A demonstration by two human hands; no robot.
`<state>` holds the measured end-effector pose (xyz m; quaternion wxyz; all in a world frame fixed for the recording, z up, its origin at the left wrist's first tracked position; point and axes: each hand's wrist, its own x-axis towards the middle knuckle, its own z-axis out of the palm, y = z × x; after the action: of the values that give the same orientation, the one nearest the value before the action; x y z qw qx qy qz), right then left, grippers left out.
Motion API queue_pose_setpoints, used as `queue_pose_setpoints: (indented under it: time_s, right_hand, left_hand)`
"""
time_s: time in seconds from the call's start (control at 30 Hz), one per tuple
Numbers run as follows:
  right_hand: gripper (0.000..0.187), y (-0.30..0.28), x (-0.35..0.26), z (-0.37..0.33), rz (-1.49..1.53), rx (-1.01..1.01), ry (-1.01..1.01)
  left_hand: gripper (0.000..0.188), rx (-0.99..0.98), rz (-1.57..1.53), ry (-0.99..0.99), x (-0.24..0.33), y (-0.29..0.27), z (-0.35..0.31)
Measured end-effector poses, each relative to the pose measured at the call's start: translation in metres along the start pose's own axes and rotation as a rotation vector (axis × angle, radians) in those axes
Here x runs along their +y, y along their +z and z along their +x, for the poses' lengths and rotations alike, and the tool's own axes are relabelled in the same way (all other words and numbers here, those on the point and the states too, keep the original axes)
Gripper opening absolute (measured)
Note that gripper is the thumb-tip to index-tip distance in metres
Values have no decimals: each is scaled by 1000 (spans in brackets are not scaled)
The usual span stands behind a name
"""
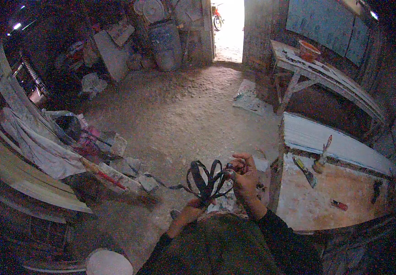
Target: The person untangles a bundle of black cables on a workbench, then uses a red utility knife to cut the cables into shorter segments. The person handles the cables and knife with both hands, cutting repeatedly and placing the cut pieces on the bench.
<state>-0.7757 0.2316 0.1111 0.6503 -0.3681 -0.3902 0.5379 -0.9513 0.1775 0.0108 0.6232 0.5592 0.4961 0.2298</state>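
A long dark flat strip [199,178], like a band of rubber or cloth, is gathered into several upright loops in front of me. My left hand [194,207] is closed around the bottom of the loops. One tail of the strip trails off to the left toward the clutter. At the right side of the loops, my right hand [245,178] is raised with its thumb and fingers pinched on the strip. The strip's exact material is too dim to make out.
At right, a worktable [294,208] bears a scraper [304,173], a brush [322,156] and a small red-handled tool [339,205]. Behind it, a bench [319,71] holds an orange bowl [309,50]. Cloth [42,146] and boards lie left; a white bucket [108,263] stands lower left.
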Motion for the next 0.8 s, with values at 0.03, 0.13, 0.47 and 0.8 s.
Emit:
queue_pose_setpoints:
  time_s: [0.03,0.13,0.47,0.8]
  right_hand:
    - [21,1,-2,-1,-18,-8,26]
    - [20,-4,-2,0,-83,-84,74]
    - [15,-14,10,1,-97,-178,-53]
    - [93,10,23,-3,-116,-723,88]
  left_hand:
    - [19,15,-40,86,-13,0,1]
    - [18,107,-47,67,-69,-1,11]
    - [25,234,232,143,29,-11,-14]
    - [35,194,-498,290,37,-10,-4]
